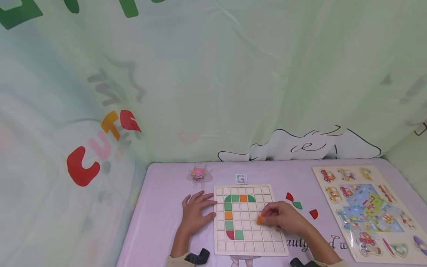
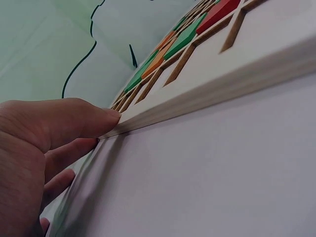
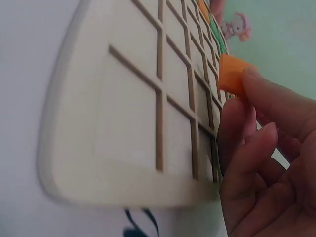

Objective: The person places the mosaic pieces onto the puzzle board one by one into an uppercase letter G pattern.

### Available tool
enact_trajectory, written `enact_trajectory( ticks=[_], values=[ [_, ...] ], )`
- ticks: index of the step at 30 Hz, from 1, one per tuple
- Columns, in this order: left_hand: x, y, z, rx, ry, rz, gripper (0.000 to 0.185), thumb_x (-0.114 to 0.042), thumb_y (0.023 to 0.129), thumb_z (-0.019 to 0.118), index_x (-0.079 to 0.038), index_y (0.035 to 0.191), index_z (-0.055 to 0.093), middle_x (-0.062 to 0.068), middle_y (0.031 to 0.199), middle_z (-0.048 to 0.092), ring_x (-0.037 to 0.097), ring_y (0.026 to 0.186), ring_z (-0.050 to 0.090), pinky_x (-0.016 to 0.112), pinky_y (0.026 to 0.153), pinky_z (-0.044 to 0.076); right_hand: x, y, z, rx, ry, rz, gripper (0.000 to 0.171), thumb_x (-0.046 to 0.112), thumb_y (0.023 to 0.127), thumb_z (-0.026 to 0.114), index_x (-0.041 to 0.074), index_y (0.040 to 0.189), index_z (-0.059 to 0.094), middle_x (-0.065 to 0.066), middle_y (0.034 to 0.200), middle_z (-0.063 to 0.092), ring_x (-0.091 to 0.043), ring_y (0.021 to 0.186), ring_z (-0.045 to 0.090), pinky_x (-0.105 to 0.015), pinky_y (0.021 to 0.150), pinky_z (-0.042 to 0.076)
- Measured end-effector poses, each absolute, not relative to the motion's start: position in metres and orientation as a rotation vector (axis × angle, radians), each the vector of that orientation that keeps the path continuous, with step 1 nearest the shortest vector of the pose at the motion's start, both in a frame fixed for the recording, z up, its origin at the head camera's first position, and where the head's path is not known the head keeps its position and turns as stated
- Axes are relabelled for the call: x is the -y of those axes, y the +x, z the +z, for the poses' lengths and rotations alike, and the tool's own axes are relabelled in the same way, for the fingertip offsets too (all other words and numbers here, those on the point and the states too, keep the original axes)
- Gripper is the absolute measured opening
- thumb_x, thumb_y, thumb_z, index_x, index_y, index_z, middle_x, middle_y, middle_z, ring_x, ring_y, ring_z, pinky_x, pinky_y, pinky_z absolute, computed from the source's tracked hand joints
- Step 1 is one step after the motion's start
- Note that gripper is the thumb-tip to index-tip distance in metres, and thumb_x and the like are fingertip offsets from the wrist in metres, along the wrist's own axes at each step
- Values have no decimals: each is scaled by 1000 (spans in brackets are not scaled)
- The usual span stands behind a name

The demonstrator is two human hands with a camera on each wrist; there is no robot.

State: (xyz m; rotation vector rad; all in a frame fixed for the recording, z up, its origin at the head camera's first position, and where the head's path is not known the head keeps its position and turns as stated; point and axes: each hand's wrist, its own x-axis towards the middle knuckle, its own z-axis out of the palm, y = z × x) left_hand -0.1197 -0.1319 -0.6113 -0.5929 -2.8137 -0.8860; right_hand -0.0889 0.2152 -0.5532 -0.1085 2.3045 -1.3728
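Observation:
A wooden grid board [image 1: 220, 247] lies on the table, with green, orange and red tiles set in some of its squares along the top row, down the left and near the bottom. My right hand [image 1: 281, 218] is over the board's right side, pinching an orange square tile [image 3: 233, 75] between thumb and fingers. Against the board's left edge rests my left hand [image 1: 196, 214], its fingers spread. In the left wrist view the left thumb [image 2: 74, 118] touches the board's rim. Whether the orange tile touches the board, I cannot tell.
Red [image 1: 313, 214] and green [image 1: 297, 205] quarter-round pieces lie right of the board. Behind it are a small pattern card [image 1: 241, 179] and a pink figure [image 1: 198, 173]. A picture puzzle board [image 1: 361, 252] lies at the far right. A curtain [image 1: 213, 92] hangs behind the table.

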Motion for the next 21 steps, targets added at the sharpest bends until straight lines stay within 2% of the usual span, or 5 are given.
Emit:
enact_trajectory(
  ticks=[6,13,18,21],
  values=[
    [132,-120,-613,2809,-593,-897,36,-35,82,79,-37,118,75,-14,141,63,24,143,46,66,112,18,-199,-88,-557,-2229,-182,-1399,20,27,84,83,13,95,74,-3,82,68,-18,71,62,-24,57,50],
    [131,-119,-610,2823,-586,-902,36,-35,82,78,-37,118,75,-14,141,63,24,144,45,65,114,17,-182,-84,-552,-2155,-279,-1430,12,19,86,81,10,92,76,-5,78,71,-15,59,62,-20,47,43],
    [131,-119,-609,2826,-586,-912,36,-35,82,77,-37,119,75,-14,141,63,24,145,45,66,114,17,-178,-82,-557,-2168,-283,-1398,10,20,84,82,13,88,76,-2,75,72,-12,53,58,-20,49,47],
    [131,-119,-610,2814,-591,-905,37,-35,82,78,-37,118,75,-13,141,64,25,144,46,66,113,18,-177,-83,-557,-2163,-298,-1400,12,19,84,82,10,89,76,-3,74,71,-12,52,58,-21,51,49]
  ],
)
